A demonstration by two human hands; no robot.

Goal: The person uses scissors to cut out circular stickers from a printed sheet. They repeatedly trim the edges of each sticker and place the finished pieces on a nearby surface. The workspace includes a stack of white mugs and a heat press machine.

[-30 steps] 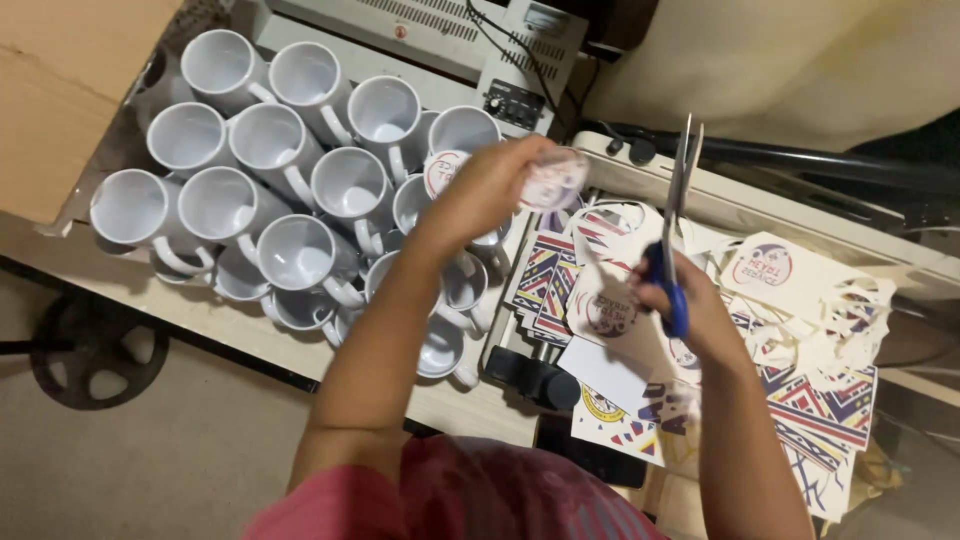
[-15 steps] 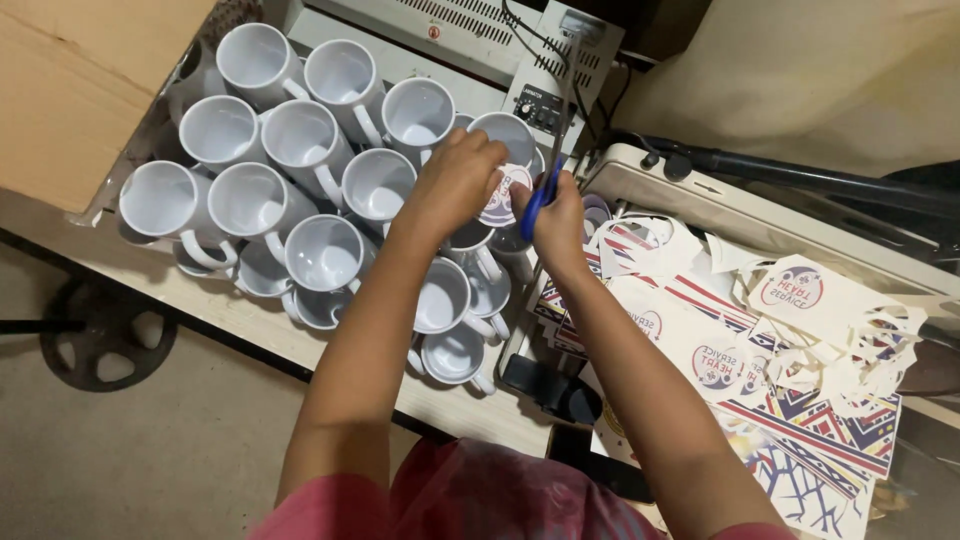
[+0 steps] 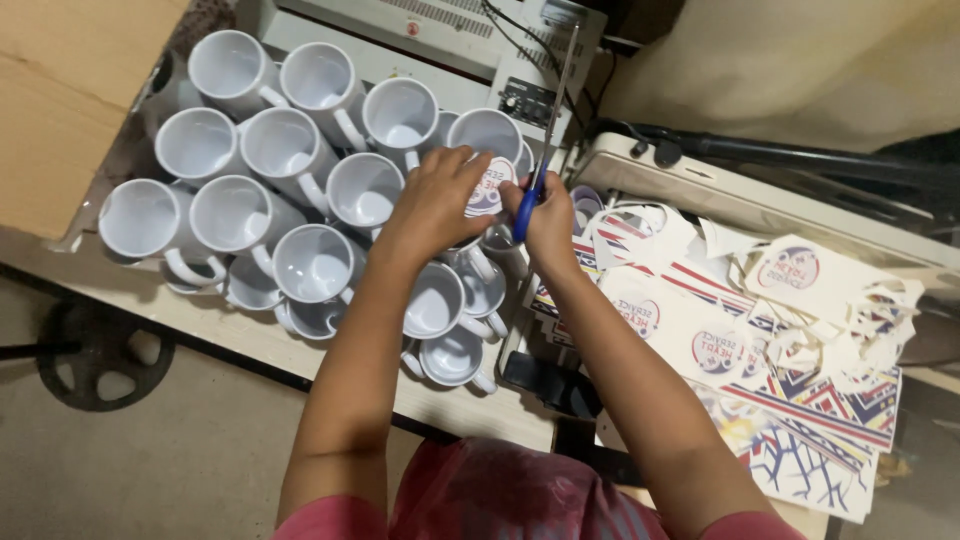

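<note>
Since a second ago both hands have come together over the mugs [image 3: 300,180]: left hand [image 3: 435,200] now pinches the round print [image 3: 487,190] above the mug cluster's right edge, and right hand [image 3: 550,215] has swung the scissors [image 3: 545,130] in beside it, blades pointing at the counter's far edge. Left grip is clamped on the print, right grip clamped on the blue handles. To trim clean, I'd turn the print into the blades, short snips, fingers off the cut line.
</note>
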